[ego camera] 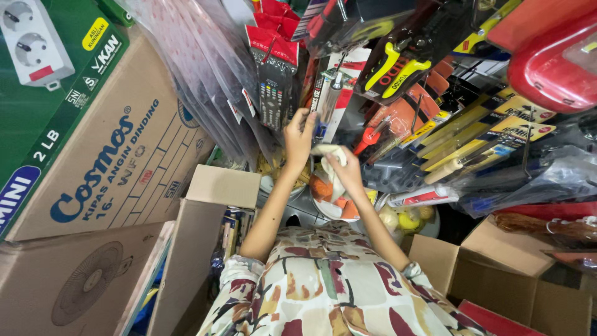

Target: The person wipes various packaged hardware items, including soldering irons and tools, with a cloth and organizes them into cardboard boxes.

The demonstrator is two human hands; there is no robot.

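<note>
My left hand (299, 135) reaches up to a rack of hanging goods. Its fingers touch a carded tool in a clear blister pack (328, 99). Just right of it and a little lower, my right hand (347, 171) grips a pale cloth (328, 151), which bunches above the fingers. Both forearms come out of short patterned sleeves (323, 280). Under the hands lie orange and white round items (323, 186), partly hidden by my right hand.
Packaged black remote controls (273, 93) hang left of my left hand. Yellow-handled pliers (393, 67) and long carded tools (472, 134) hang to the right. Large cardboard boxes (124, 155) fill the left side. An open carton (211, 205) and another carton (510, 274) flank my arms.
</note>
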